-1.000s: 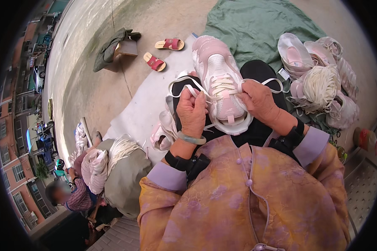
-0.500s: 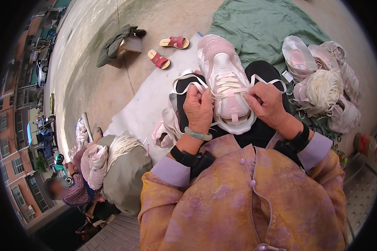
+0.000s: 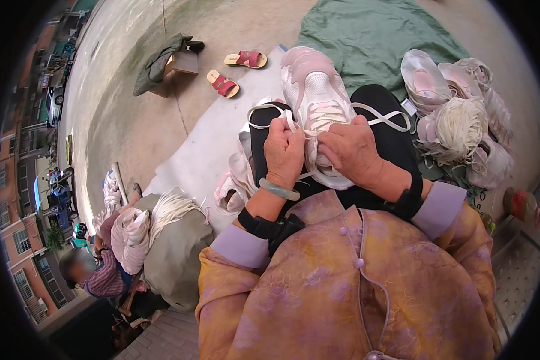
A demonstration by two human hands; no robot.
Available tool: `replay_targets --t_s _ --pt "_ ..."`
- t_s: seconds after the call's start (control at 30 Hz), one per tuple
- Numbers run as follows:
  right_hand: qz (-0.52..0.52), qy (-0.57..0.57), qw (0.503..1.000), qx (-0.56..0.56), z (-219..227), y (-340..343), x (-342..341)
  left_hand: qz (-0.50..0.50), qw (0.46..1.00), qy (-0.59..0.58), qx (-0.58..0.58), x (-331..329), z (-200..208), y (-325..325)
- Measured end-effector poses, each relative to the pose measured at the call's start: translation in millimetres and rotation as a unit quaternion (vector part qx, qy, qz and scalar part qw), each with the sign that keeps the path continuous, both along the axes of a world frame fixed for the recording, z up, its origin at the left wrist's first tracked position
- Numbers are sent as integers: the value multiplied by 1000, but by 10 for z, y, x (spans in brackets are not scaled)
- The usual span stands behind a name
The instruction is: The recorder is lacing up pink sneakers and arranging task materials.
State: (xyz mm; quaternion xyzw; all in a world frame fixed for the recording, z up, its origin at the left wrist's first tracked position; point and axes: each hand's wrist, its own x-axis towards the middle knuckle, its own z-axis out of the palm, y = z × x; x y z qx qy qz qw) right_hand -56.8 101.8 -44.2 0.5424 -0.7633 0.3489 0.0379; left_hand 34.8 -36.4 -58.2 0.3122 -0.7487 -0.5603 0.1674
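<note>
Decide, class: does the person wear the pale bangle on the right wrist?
No, the pale bangle circles the wrist of the left hand, and none shows at the right hand's wrist.

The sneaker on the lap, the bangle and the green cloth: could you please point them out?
Sneaker [image 3: 321, 90], head view: its white mesh upper.
Bangle [image 3: 279, 190], head view: middle of its band.
Green cloth [image 3: 372, 36], head view: its wrinkled surface.

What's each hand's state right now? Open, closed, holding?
Left hand: closed, pinching a white lace.
Right hand: fingers curled over the pink-and-white shoe; whether it grips a lace cannot be told.
</note>
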Motion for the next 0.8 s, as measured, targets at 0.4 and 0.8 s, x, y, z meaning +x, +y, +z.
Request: replay_targets --t_s 0.4,0.8 --pt "0 5 1000 -8 -21 -103 -77 -37 979 -15 -199 -91 79 89" --pt "37 -62 995 -72 -198 -140 -197 -44 949 -112 -293 -151 43 175"
